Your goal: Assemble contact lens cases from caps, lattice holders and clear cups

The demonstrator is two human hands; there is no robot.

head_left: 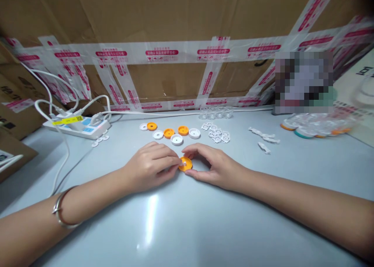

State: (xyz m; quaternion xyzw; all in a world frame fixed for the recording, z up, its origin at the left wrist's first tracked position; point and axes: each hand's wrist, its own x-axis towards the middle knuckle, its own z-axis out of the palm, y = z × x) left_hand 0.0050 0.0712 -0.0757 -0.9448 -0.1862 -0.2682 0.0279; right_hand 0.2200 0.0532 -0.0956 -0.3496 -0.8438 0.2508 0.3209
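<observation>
An orange round disc [186, 164] lies on the pale grey table [187, 220] between my two hands. My right hand [214, 166] grips the disc by its rim with thumb and fingers. My left hand [150, 165] is closed in a pinch, pressing a small white piece [181, 163] onto the disc's middle. A silver bangle [60, 210] sits on my left wrist. Just beyond my hands stand several orange discs [168, 133] and white discs [177, 139] in a loose row.
Small white gear-like parts [217, 135] and clear cups [215, 112] lie behind the discs. White strips [264, 139] rest to the right, near a bag of parts [317, 124]. A power strip [77, 126] with cables sits at the left. Taped cardboard boxes [175, 45] wall the back.
</observation>
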